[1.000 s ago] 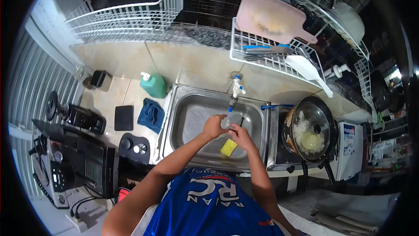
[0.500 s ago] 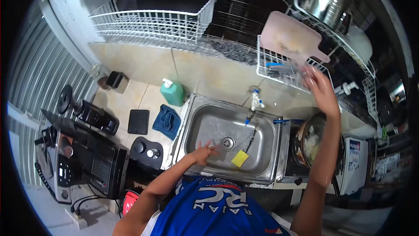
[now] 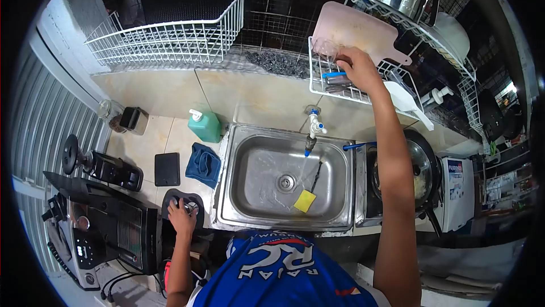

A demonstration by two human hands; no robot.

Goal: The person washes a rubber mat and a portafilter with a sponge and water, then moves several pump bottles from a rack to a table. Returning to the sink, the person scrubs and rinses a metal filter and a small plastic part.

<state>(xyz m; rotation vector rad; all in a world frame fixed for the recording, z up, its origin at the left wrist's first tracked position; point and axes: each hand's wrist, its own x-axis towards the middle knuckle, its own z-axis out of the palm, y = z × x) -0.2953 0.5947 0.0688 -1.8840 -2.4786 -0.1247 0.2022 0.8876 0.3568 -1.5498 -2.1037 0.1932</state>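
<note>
Gripping clear round cup (image 3: 325, 48) with right hand (image 3: 359, 67) at white wire rack's (image 3: 340, 97) left edge; could slip if wet. Can't tell left hand's (image 3: 181, 217) finger closure near silver metal knob (image 3: 193, 209).

Glass (image 3: 325, 47) (clear) — at wire rack (image 3: 340, 97)

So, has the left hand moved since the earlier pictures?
Yes. Judged against the sink, the left hand has moved left: earlier above it, now beyond its left rim, at the dark mat.
</note>
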